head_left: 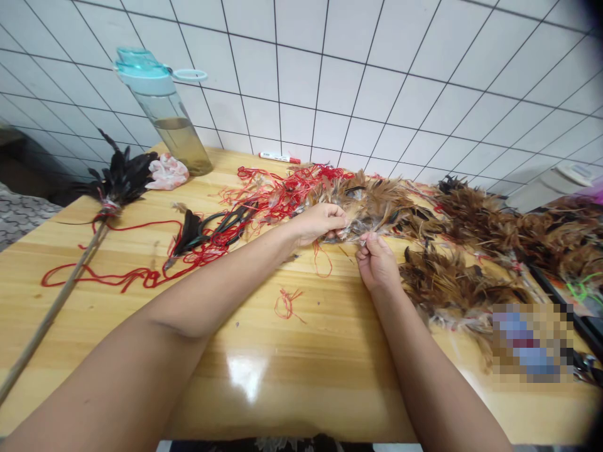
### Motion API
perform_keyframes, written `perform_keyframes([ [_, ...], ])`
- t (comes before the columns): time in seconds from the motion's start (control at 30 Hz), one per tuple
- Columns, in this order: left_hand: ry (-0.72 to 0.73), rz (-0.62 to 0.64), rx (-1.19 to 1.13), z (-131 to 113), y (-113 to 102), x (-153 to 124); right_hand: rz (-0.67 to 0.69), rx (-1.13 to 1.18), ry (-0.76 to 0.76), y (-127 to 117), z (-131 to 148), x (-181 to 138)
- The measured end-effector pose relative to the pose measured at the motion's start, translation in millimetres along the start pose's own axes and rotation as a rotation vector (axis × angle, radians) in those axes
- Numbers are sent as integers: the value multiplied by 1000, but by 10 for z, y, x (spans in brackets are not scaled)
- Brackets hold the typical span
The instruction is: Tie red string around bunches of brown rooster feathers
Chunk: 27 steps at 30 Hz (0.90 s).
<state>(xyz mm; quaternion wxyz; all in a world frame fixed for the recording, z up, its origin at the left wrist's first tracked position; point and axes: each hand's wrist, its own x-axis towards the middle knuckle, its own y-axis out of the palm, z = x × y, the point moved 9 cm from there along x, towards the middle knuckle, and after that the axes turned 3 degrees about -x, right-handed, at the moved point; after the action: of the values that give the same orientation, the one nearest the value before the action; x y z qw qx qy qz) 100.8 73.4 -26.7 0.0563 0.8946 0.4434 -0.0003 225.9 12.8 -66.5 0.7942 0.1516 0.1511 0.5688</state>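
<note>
Both hands are on the same piece, close together but not touching.
- State: left hand (323, 223) is curled shut over the near edge of the brown feather bundle (377, 201), fingers dug into the feathers.
- The right hand (377, 263) sits just beside it, lower and to the right. Its fingertips are pinched on the pale quill ends sticking out of the bundle's near edge. Can't tell if a thread is in that pinch too, too small.
- The bundle lies on the tabletop (292, 370), directly beyond both hands and touching them.

Surroundings:
- A red string tangle (282, 188) lies beyond the left hand and runs into the bundle's left end.
- The black scissors (226, 223) are further left of the left hand, half buried in string, next to a few black feathers (188, 229).
- A red thread scrap (288, 306) lies loose on the near side of the hands, between the forearms.
- The brown feather piles (475, 220) are right of the right hand, with one clump (447, 282) just beside the right wrist.
- Far left of the left hand, a black feather duster (120, 179) on a thin stick (51, 311) lies flat.
- A water bottle (169, 119) stands upright beyond the duster, part full, with a crumpled pink-white bag (167, 172) at its foot.
- A marker (280, 157) lies against the tiled wall (377, 75), beyond the string.
</note>
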Motion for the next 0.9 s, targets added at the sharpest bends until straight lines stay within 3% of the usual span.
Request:
perform_keyframes([
  [0.27,29,45,-120,-31,128,-29,0,-145,-32,21,-17,-18],
  [0.9,-5,62,82,64,190,-27,-45,-317,-92,6,-18,-60],
])
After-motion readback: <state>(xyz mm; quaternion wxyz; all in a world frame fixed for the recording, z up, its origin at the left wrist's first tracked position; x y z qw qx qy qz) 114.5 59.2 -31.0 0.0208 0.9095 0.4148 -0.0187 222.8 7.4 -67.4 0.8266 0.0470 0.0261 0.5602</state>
